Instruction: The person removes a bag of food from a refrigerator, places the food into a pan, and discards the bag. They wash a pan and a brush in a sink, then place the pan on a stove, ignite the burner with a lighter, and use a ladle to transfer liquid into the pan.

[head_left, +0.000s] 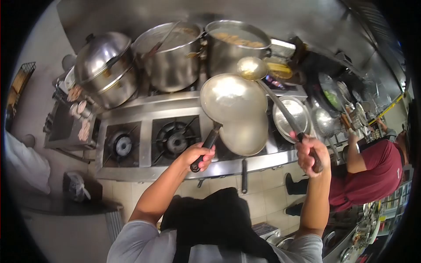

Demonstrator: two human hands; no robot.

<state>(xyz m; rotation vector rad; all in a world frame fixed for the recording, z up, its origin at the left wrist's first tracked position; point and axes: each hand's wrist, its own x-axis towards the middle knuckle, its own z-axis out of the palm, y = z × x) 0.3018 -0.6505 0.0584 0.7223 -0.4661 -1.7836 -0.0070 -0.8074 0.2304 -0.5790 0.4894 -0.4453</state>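
My left hand [202, 157] is closed around the black handle of a round metal wok [232, 103], which is tilted above the stove. My right hand [312, 155] grips the dark handle of a long ladle [251, 68]. The ladle's round bowl is beyond the wok's far rim, in front of a tall stockpot [217, 55]. Partly under the wok, a second pan [245, 138] sits on the stove, its black handle pointing toward me. What the ladle's bowl holds is hard to tell through the glare.
Another stockpot [173, 70] and a domed steamer pot [107, 72] stand along the back. Two bare burners [176, 141] are at left, a round metal lid or pan [291, 116] at right. A co-worker in a maroon shirt [372, 175] stands at the right.
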